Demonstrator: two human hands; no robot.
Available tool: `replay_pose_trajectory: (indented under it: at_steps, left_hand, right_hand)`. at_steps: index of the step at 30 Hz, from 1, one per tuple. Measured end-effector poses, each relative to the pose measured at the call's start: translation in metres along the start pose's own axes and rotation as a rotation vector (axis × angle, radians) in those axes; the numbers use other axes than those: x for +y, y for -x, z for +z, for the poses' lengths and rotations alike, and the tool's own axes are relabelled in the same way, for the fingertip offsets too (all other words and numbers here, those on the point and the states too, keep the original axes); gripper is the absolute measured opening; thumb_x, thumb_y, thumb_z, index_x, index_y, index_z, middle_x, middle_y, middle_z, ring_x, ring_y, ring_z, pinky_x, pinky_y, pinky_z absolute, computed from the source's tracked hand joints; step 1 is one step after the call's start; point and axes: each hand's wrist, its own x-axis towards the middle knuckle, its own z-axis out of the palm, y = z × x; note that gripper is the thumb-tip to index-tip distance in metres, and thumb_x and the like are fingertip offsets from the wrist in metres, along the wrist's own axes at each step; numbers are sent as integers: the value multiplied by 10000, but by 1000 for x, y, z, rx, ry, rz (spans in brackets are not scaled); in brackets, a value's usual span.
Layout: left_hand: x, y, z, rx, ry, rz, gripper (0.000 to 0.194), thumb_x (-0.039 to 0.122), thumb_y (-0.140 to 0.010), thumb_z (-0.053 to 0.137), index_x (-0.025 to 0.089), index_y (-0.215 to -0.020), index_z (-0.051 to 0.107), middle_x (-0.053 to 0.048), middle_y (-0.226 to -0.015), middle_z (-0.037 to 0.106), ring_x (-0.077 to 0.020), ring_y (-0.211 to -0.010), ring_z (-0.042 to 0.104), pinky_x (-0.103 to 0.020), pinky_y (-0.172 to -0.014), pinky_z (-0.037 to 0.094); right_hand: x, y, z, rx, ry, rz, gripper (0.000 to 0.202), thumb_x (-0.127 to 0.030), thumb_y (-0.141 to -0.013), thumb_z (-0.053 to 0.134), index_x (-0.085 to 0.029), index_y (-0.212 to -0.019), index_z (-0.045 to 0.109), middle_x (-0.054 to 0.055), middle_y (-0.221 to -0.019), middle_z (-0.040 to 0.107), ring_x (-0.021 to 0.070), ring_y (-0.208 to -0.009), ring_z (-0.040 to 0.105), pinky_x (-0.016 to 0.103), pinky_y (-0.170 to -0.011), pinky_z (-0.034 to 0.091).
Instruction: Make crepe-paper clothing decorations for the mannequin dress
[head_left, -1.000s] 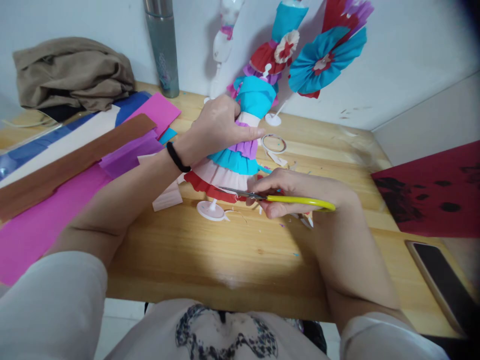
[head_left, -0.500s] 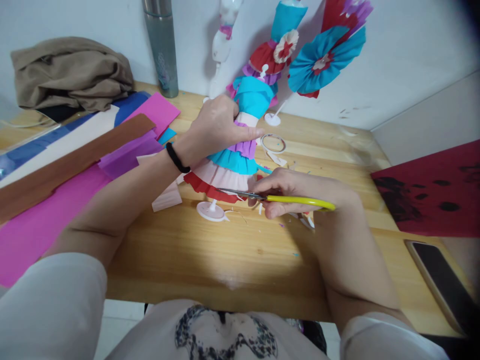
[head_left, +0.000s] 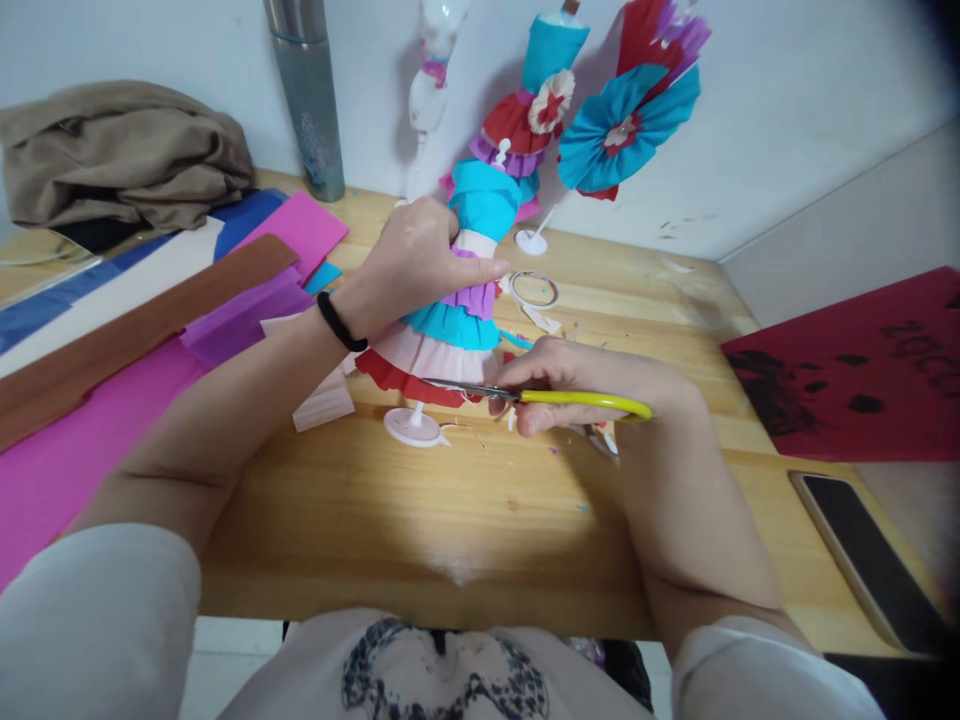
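Observation:
A small dress form in a tiered crepe-paper dress [head_left: 459,328] leans on its round white base [head_left: 412,427]. Its tiers are blue, purple, pale pink and red. My left hand [head_left: 420,255] is wrapped round the dress at the waist, thumb across the front. In my right hand [head_left: 559,383] are yellow-handled scissors [head_left: 585,402]. Their blades lie along the hem, where the pale pink tier meets the red one. Whether the blades are fully closed is hard to make out. Part of the right fingers is hidden behind the scissors.
Sheets of coloured crepe paper [head_left: 142,320] lie at left beside a brown cloth [head_left: 127,155] and a bottle [head_left: 307,110]. Other paper-dressed forms [head_left: 514,125] and a blue paper fan flower [head_left: 626,130] stand behind. Tape ring [head_left: 534,290], paper scraps, phone [head_left: 862,555] and red bag [head_left: 855,365] are rightward.
The whole view has shifted slightly, so most things appear a little further left. Both hands keep their holds, and the scissors stay at the hem.

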Motion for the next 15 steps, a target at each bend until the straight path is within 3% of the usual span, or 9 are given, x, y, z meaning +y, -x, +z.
replay_pose_trajectory:
  at_steps: [9,15]
  left_hand:
    - [-4,-2,2,6,-19,12,604,562,-787,672,202,-534,259,47,-598,214,-99,-696,217,-331,-656,143]
    - [-4,-1,4,67,-4,32,611,574,-771,698,199,-507,294,49,-551,234,-92,-603,230,-326,-613,155]
  right_hand:
    - [-2,0,1,25,-91,18,503,-640,-890,600,-149,-820,686,-21,-629,532,110,-607,480,257,-571,379]
    - [2,2,0,2,-92,62,437,-573,-867,670,-139,-827,687,-4,-679,588,103,-598,515,245,-558,416]
